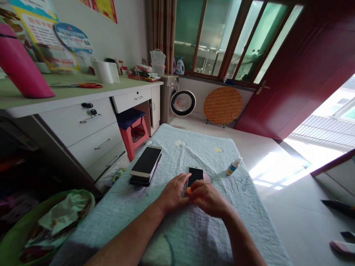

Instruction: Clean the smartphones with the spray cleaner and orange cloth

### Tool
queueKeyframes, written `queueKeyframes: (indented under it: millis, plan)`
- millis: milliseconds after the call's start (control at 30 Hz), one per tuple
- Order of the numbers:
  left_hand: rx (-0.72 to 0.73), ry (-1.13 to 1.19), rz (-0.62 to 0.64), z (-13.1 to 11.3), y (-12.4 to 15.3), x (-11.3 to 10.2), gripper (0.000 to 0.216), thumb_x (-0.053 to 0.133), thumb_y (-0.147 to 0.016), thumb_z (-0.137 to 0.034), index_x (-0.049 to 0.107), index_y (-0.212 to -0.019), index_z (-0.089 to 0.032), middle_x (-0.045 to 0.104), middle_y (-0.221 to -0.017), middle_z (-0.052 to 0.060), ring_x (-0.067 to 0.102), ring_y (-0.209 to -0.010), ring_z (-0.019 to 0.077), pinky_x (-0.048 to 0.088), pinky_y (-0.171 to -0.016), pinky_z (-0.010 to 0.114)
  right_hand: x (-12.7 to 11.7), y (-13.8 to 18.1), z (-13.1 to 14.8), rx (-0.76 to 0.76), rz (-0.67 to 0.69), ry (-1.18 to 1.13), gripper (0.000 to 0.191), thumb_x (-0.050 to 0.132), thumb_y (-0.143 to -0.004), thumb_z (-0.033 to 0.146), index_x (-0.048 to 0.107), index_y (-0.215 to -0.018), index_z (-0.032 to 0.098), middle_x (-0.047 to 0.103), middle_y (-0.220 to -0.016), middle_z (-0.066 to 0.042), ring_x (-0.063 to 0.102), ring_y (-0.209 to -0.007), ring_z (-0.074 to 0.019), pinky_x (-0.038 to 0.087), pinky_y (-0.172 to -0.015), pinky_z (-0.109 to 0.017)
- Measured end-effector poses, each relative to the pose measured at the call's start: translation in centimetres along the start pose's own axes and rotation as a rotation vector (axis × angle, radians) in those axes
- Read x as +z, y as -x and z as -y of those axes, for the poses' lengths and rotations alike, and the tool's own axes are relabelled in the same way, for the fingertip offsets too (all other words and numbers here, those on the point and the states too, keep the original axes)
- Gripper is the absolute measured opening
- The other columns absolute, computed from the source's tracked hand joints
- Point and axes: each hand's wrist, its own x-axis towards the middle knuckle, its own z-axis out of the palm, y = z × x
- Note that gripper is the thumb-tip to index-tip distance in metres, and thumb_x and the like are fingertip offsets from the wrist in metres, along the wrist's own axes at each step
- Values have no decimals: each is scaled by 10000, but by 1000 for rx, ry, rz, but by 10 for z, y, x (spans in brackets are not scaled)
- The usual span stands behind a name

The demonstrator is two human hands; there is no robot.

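Note:
A white-framed smartphone (195, 173) with a dark screen lies face up on the cloth-covered table. My left hand (174, 191) grips its left side, fingertips at the upper edge and thumb near the lower end. Pinched in my right hand (209, 195) is an orange cloth (189, 191), pressed against the lower part of the screen; most of the cloth is hidden under the fingers. To the left sits a stack of phones (146, 162), a gold-framed one on top. A small spray bottle (234, 166) with a clear cap stands at the right.
A light blue quilted cloth (172, 140) covers the table. Left are a white desk (83, 127) with a pink bottle (24, 66) on it, a red stool (134, 133) and a green waste basket (90, 207). Behind stands a washing machine with its door (183, 102) open.

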Motion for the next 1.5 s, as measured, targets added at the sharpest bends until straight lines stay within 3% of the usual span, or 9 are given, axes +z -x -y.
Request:
queueKeyframes:
  millis: [167, 333, 500, 800, 1033, 1167, 1367, 1500]
  plan:
    - [-9, -20, 11, -1, -1, -1, 714, 720, -747, -529, 503, -1335, -186, 577, -1334, 133, 529, -1240, 288, 391, -1086, 446, -6, 4, -2, 43, 23, -50, 317, 455, -726, 73, 726, -661, 223, 659, -805, 1, 595, -773, -123, 434, -715, -225]
    - [12, -28, 22, 0, -2, -2, 623, 767, -695, -547, 638, -1172, -168, 594, -1319, 141, 536, -1232, 304, 394, -1079, 449, -7, 8, -15, 84, -59, -9, 313, 463, -824, 123, 724, -677, 216, 648, -813, -13, 591, -757, -120, 430, -727, -233]
    - [-7, -35, 39, -1, -2, -3, 598, 794, -688, -483, 639, -1182, -183, 586, -1336, 131, 527, -1246, 302, 382, -1086, 442, -2, 5, -35, 156, -187, 69, 280, 468, -858, 145, 735, -805, 207, 633, -911, -41, 593, -814, -138, 450, -764, -252]
    - [-7, -47, 44, 1, -1, -2, 563, 776, -709, -421, 629, -1202, -192, 568, -1360, 129, 510, -1267, 297, 366, -1095, 463, 9, -4, -58, 209, -349, 129, 357, 466, -781, 46, 689, -1020, 189, 601, -1088, -81, 594, -983, -171, 464, -906, -286]
    - [-19, -46, 47, -2, -2, -3, 562, 793, -691, -373, 634, -1185, -157, 571, -1351, 150, 512, -1264, 291, 367, -1099, 447, 19, -13, -65, 292, -471, 110, 259, 450, -893, 179, 669, -1032, 195, 566, -1097, -76, 598, -974, -156, 460, -905, -266]
    - [-10, -54, 43, 0, -2, -2, 537, 781, -697, -367, 634, -1183, -192, 573, -1353, 129, 515, -1262, 293, 373, -1091, 460, 21, -15, -70, 345, -536, 148, 189, 479, -854, 188, 652, -929, 201, 581, -1016, -60, 594, -877, -154, 463, -815, -262]
    - [-21, -53, 53, -1, -2, -3, 549, 798, -678, -332, 637, -1178, -173, 568, -1354, 142, 513, -1262, 297, 376, -1091, 456, 18, -7, -75, 368, -506, 223, 139, 464, -718, 141, 577, -781, 193, 574, -779, -24, 543, -723, -155, 415, -695, -257]
    - [-28, -49, 61, -3, -2, -4, 550, 798, -679, -312, 633, -1182, -165, 557, -1365, 148, 504, -1272, 298, 368, -1100, 452, 16, -1, -75, 432, -571, 81, 313, 477, -676, 190, 573, -974, 177, 618, -791, -20, 576, -715, -164, 440, -690, -274]
